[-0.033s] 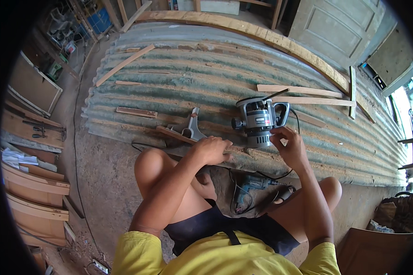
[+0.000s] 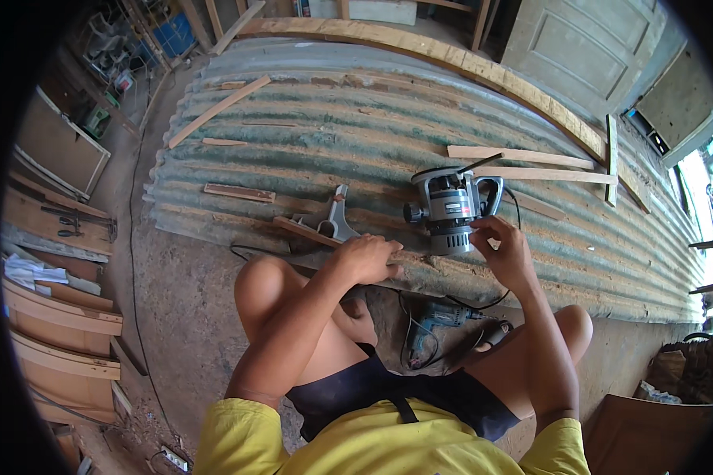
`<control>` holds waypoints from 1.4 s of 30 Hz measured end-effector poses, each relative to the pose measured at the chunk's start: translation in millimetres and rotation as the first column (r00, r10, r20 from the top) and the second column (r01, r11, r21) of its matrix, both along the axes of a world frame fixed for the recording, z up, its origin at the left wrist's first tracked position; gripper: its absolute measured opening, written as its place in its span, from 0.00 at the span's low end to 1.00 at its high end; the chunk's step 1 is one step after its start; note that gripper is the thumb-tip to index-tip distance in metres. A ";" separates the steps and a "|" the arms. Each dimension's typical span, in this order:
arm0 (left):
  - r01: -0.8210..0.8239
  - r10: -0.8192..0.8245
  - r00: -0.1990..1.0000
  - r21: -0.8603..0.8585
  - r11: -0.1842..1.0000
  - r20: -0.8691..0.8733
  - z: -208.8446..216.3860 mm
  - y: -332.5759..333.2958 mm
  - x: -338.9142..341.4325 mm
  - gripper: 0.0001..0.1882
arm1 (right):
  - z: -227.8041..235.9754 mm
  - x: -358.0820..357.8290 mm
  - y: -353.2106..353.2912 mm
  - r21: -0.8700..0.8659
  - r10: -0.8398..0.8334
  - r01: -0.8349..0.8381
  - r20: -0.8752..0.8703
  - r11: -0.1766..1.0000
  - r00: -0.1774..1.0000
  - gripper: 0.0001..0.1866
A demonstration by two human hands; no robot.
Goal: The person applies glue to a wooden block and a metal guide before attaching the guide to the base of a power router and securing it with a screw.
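A grey router (image 2: 452, 210) with a round black base and a side handle lies on the rusty corrugated sheet (image 2: 333, 150). Its base faces away from me, its slotted motor end towards me. My right hand (image 2: 505, 252) is at the router's right side, thumb and fingertips pinched against it by the lower body; the exact part is hidden. Over the sheet's near edge is my left hand (image 2: 370, 260), fingers stretched loosely rightwards and apparently holding nothing. Just beyond it are a grey angled bracket-like piece (image 2: 337, 219) and a wooden strip (image 2: 305, 231).
A blue-green power drill (image 2: 436, 323) lies on the floor between my legs, among black cables. Wooden strips (image 2: 523, 157) are scattered on the sheet, and a long beam (image 2: 420, 46) runs along its far side. Curved wooden panels (image 2: 63, 317) stand at left.
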State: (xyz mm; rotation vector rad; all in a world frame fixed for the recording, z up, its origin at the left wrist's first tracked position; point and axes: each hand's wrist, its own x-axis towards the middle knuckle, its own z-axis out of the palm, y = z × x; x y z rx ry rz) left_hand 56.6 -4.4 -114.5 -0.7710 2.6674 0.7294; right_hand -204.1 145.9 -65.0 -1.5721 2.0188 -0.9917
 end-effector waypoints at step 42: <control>-0.329 0.691 -0.148 0.695 0.640 -0.707 72.8 -40.3 20.3 0.20 | 22.5 9.1 -32.4 -0.478 -0.303 0.137 -0.290 0.868 0.907 0.46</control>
